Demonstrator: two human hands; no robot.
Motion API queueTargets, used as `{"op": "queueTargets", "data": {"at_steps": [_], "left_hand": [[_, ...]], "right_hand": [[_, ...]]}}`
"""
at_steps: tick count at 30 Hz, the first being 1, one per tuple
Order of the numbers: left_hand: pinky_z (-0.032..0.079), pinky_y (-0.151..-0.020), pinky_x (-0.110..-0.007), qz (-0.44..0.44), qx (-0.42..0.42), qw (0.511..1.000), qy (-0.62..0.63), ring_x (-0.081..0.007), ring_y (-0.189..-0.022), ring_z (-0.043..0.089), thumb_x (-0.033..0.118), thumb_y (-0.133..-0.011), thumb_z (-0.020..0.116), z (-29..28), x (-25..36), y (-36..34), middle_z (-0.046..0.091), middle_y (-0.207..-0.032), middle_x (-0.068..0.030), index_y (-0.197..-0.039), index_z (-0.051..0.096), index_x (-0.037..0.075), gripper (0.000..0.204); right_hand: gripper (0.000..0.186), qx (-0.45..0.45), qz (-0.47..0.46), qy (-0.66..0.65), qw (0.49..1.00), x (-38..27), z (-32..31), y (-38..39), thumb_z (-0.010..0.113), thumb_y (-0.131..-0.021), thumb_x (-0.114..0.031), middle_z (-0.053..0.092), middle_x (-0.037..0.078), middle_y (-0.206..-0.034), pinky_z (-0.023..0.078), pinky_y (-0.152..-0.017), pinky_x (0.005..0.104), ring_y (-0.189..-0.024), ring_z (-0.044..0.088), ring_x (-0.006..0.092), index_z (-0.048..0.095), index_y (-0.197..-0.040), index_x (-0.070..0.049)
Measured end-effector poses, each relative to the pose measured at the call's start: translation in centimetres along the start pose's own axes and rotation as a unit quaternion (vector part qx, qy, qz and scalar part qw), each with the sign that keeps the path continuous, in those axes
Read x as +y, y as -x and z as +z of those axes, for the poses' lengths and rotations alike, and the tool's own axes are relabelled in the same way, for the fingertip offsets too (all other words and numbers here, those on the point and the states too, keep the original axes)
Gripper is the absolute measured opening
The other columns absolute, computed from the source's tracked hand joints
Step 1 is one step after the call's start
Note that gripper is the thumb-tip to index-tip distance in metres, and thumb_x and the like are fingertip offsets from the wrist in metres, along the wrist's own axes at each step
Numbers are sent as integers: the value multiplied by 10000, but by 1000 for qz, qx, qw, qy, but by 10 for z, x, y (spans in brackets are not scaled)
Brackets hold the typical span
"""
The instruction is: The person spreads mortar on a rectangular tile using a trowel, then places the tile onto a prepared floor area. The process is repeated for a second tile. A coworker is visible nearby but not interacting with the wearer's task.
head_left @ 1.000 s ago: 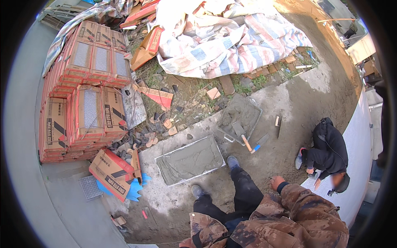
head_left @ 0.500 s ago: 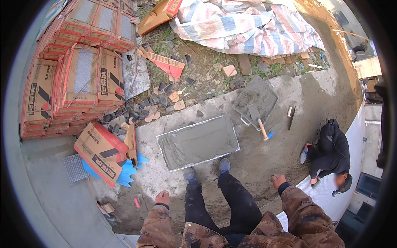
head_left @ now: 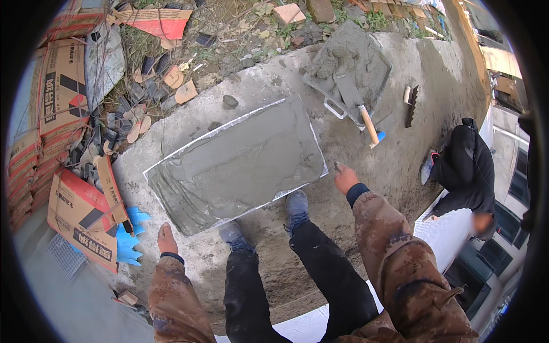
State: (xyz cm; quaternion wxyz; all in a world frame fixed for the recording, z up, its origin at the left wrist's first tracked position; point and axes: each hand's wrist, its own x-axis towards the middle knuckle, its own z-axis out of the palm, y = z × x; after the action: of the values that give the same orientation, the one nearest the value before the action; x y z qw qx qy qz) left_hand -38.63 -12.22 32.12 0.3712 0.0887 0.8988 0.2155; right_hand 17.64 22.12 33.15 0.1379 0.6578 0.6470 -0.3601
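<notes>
A large rectangular tile (head_left: pixel 240 166) with thin white edges lies on the ground in front of my feet, its upper face coated in wet grey mortar. My left hand (head_left: pixel 167 239) hangs just off the tile's near left corner, seen from the thumb side. It looks open and holds nothing I can see. Close to the tile's near right corner is my right hand (head_left: pixel 345 178), fingers reaching forward and partly hidden, with nothing visible in them. Neither hand touches the tile. Beyond it, a trowel (head_left: pixel 360 106) with a wooden handle rests on a tub heaped with mortar (head_left: pixel 374 63).
A notched trowel (head_left: pixel 410 106) lies on the ground at right. Further right, a co-worker (head_left: pixel 466 166) in dark clothes crouches. Left are a torn carton (head_left: pixel 83 220), blue plastic (head_left: pixel 130 237) and stacked cartons (head_left: pixel 60 91). Broken scraps (head_left: pixel 146 94) litter the far left ground.
Both my hands have moved forward toward the tile's near corners. My view has come down closer to the tile. The tile, trowels and tub stay in place.
</notes>
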Motion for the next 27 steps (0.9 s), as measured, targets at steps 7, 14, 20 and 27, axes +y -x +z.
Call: {"op": "queueTargets", "data": {"at_steps": [7,14,20,27], "left_hand": [[433,-966,-393,-111,-15,983,144,-296,-1126,564,486,-1008,460,28,-27,-43,588,-1289,-186,-1348,513,-52,638],[389,-1030,-385,-165,-64,966,190,-300,-1249,510,565,-969,515,25,-27,-54,489,-1420,-188,-1428,418,-50,774],[361,-1062,-375,-159,-40,960,229,-275,-1281,480,585,-941,558,34,-18,-47,468,-1450,-151,-1446,415,-20,801],[318,-1109,-373,-158,-79,954,241,-278,-1343,422,594,-944,543,22,-14,-70,416,-1499,-146,-1466,387,-11,814]], "right_hand": [[334,-32,-41,-115,992,-13,21,-17,483,-828,-39,664,285,-1022,497,-886,463,-1004,613,466,643,-1119,4],[210,45,10,47,998,-32,31,-11,549,-813,-60,660,285,-953,513,-812,508,-915,619,476,673,-973,-1],[175,48,36,48,997,-25,55,-9,584,-788,-46,631,294,-969,512,-836,504,-940,610,459,633,-933,40],[226,71,61,42,995,-34,67,19,591,-780,-17,578,296,-1065,494,-888,479,-1010,569,459,602,-998,42]]}}
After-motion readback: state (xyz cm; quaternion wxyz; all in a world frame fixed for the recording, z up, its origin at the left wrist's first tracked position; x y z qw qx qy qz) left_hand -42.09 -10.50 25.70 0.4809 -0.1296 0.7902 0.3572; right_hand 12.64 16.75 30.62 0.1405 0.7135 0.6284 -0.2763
